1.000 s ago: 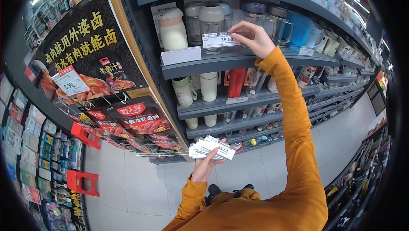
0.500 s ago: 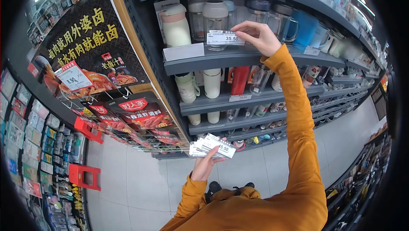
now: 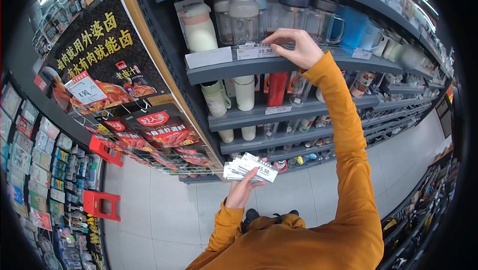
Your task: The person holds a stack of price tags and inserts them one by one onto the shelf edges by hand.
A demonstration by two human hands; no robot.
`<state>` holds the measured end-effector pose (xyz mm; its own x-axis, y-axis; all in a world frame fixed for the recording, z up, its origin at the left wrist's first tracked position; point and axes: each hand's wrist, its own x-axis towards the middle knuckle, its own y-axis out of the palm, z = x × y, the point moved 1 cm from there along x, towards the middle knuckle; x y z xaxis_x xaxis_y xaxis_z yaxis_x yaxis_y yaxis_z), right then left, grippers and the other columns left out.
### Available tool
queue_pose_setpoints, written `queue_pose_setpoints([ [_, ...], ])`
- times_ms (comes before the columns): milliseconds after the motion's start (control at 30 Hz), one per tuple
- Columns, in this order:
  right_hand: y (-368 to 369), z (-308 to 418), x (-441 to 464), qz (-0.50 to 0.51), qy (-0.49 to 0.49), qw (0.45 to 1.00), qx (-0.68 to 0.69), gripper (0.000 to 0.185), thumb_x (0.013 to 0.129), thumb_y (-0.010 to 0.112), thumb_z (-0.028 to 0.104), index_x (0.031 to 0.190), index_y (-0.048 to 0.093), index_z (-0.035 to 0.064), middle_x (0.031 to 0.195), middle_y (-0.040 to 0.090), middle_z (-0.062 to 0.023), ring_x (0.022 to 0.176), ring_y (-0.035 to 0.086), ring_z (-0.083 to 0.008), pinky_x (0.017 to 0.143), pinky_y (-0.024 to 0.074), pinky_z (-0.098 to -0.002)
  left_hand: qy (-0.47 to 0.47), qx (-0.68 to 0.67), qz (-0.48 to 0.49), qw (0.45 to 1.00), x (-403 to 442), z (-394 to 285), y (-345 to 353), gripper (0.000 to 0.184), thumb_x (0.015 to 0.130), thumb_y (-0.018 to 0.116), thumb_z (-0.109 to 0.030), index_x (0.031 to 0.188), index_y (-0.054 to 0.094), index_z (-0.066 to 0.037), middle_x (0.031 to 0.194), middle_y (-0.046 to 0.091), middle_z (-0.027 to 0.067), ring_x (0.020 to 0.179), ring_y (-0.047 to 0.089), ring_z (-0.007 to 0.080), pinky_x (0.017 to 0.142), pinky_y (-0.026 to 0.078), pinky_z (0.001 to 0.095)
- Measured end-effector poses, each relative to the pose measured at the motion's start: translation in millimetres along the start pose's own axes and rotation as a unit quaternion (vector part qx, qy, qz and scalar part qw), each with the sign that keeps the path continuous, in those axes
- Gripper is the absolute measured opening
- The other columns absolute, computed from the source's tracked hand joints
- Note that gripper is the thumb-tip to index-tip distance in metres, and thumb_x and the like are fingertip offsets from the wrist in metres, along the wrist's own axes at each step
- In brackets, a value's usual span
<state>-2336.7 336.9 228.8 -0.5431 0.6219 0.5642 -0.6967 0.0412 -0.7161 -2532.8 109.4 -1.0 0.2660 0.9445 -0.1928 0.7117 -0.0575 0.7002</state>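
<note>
My right hand (image 3: 298, 48) pinches the right end of a white price tag (image 3: 251, 52) marked 35.50, which lies against the front edge of the grey shelf (image 3: 224, 72). To its left on the same edge is a blank white card (image 3: 208, 58). Behind the tag stand a glass jar with a pale lid (image 3: 244, 18) and a cream bottle with a pink top (image 3: 199, 31). Low in the view, my left hand (image 3: 242, 186) holds a fanned stack of price tags (image 3: 251, 169), the top one reading 45.50.
Lower shelves hold a red box (image 3: 276, 89), a white bottle (image 3: 244, 93) and other drinkware. A black food poster (image 3: 99, 46) hangs at the left above red seasoning packets (image 3: 162, 128). Two red stools (image 3: 102, 205) stand on the tiled floor (image 3: 172, 210).
The 35.50 tag has moved down from in front of the glass jar to the shelf's front edge, with my right hand still at its right end. My left hand has barely moved.
</note>
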Motion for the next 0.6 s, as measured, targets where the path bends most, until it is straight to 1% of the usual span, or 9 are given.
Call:
queue_pose_setpoints([
  [33, 2, 2, -3, -0.008, -0.02, 1.0, -0.017, 0.022, 0.087, 0.06, 0.013, 0.104, 0.067, 0.0015, 0.104, 0.065, -0.0117, 0.095, 0.063, -0.0209, 0.089, 0.0477, -0.0313, 0.0, -0.003, -0.001, 1.0, 0, 0, 2, 0.04, 0.093, 0.051, -0.008, 0.132, 0.041, -0.005, 0.131, 0.052, 0.0166, 0.105, 0.062, 0.0205, 0.07, 0.058, 0.0253],
  [100, 9, 16, -18, -0.147, -0.087, 0.98, -0.097, 0.025, 0.086, 0.063, 0.012, 0.107, 0.065, 0.0001, 0.1, 0.064, -0.0112, 0.092, 0.063, -0.0191, 0.086, 0.0468, -0.0295, 0.002, -0.008, -0.001, 1.0, -1, 0, 4, 0.038, 0.094, 0.052, -0.008, 0.13, 0.042, -0.004, 0.132, 0.052, 0.0173, 0.103, 0.063, 0.0203, 0.068, 0.058, 0.0248],
  [167, 23, 25, -49, -0.243, -0.006, 0.97, 0.026, 0.018, 0.086, 0.064, 0.011, 0.101, 0.066, 0.0004, 0.088, 0.065, -0.0088, 0.078, 0.062, -0.0161, 0.075, 0.0487, -0.0282, 0.01, -0.007, -0.013, 1.0, -1, 2, 3, 0.038, 0.094, 0.052, -0.009, 0.13, 0.042, -0.004, 0.129, 0.054, 0.0167, 0.1, 0.064, 0.0193, 0.066, 0.058, 0.0239],
  [267, 81, 34, -130, -0.238, 0.147, 0.951, 0.131, 0.015, 0.089, 0.064, 0.014, 0.09, 0.063, -0.001, 0.084, 0.063, -0.0046, 0.074, 0.057, -0.0086, 0.069, 0.0465, -0.0243, -0.001, 0.034, -0.031, 0.999, 1, 10, -9, 0.038, 0.095, 0.053, -0.014, 0.131, 0.043, -0.004, 0.124, 0.057, 0.0123, 0.1, 0.063, 0.0181, 0.071, 0.056, 0.0278],
  [300, 106, 36, -163, -0.151, 0.275, 0.923, 0.224, 0.015, 0.091, 0.063, 0.015, 0.086, 0.062, 0.0, 0.079, 0.061, -0.0025, 0.07, 0.054, -0.0064, 0.066, 0.0448, -0.022, -0.006, 0.056, -0.039, 0.998, 2, 11, -13, 0.039, 0.095, 0.053, -0.016, 0.131, 0.043, -0.004, 0.123, 0.059, 0.0103, 0.102, 0.062, 0.0178, 0.074, 0.055, 0.03],
  [400, 156, 45, -230, -0.072, 0.367, 0.854, 0.363, 0.028, 0.098, 0.051, 0.022, 0.085, 0.061, -0.0016, 0.065, 0.049, 0.0026, 0.06, 0.042, -0.0043, 0.06, 0.0378, -0.0198, 0.025, 0.051, -0.058, 0.997, 2, 12, -8, 0.037, 0.095, 0.053, -0.015, 0.129, 0.044, -0.004, 0.12, 0.06, 0.0105, 0.098, 0.063, 0.0168, 0.069, 0.055, 0.0281],
  [500, 159, 64, -250, -0.146, 0.357, 0.824, 0.415, 0.03, 0.1, 0.046, 0.023, 0.094, 0.061, -0.0029, 0.066, 0.048, 0.0007, 0.062, 0.044, -0.0061, 0.061, 0.0391, -0.0211, 0.044, 0.047, -0.074, 0.995, 4, 11, 11, 0.035, 0.094, 0.053, -0.013, 0.127, 0.047, -0.003, 0.119, 0.06, 0.0095, 0.09, 0.064, 0.0138, 0.058, 0.05, 0.0231],
  [533, 152, 73, -251, -0.14, 0.332, 0.821, 0.442, 0.027, 0.1, 0.046, 0.02, 0.099, 0.059, -0.0031, 0.071, 0.053, -0.0008, 0.065, 0.047, -0.0068, 0.062, 0.0407, -0.0217, 0.053, 0.042, -0.068, 0.995, 4, 10, 20, 0.034, 0.094, 0.053, -0.014, 0.127, 0.047, -0.004, 0.119, 0.061, 0.0078, 0.092, 0.063, 0.0138, 0.062, 0.049, 0.0243],
  [600, 141, 85, -249, -0.133, 0.352, 0.828, 0.416, 0.015, 0.092, 0.059, 0.012, 0.099, 0.059, -0.0014, 0.079, 0.059, -0.0021, 0.071, 0.054, -0.0069, 0.064, 0.0434, -0.0218, 0.045, 0.065, -0.064, 0.995, 5, 13, 27, 0.031, 0.094, 0.054, -0.014, 0.123, 0.05, -0.003, 0.112, 0.063, 0.0075, 0.087, 0.064, 0.0133, 0.058, 0.049, 0.0233],
])
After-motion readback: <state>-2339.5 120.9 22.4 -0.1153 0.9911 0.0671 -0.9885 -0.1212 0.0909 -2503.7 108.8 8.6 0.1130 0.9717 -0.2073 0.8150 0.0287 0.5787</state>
